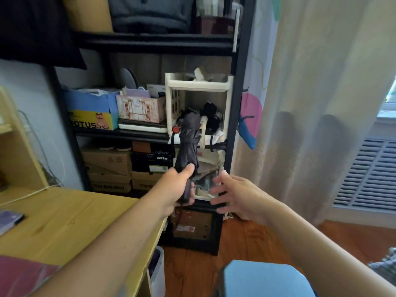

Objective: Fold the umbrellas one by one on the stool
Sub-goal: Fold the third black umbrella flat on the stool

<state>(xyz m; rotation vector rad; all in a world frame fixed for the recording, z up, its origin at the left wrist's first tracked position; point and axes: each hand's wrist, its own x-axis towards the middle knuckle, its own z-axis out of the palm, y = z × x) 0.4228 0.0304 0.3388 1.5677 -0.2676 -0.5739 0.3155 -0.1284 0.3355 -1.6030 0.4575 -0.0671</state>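
A black shelf unit (240, 82) holds one blue box reading "OTUS" (92, 110), one black shoebox marked "adidas" (153, 159) and a cream rack (199, 82). Low in front stands one blue stool (265, 279). One dark folded umbrella (189, 138) stands upright before the rack, off the stool; the left hand (173, 189) grips its handle, fingers curled round. The right hand (233, 194) hovers just beside, fingers spread, touching nothing
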